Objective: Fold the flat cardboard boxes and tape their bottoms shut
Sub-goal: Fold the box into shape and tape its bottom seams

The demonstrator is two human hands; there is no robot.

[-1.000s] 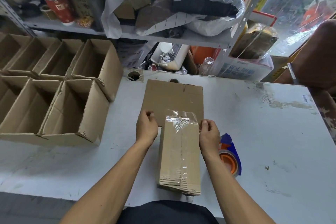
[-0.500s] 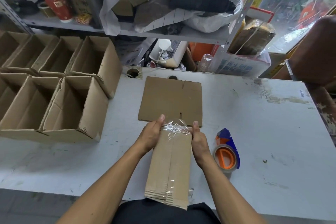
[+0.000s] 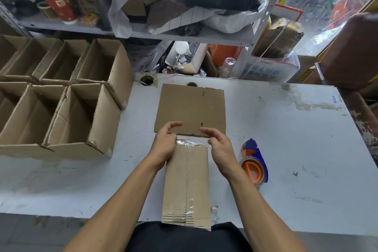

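Taped brown box (image 3: 187, 182) lies bottom-up at table's near edge — flat cardboard (image 3: 191, 109) just beyond.

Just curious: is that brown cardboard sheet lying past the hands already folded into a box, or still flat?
Still flat. The cardboard sheet lies flush on the table, no walls raised, unlike the open boxes standing left.

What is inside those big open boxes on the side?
The nearest open box shows only bare cardboard walls and floor, nothing in it. The boxes behind look the same, but their near walls hide part of their floors, so small things could be missed.
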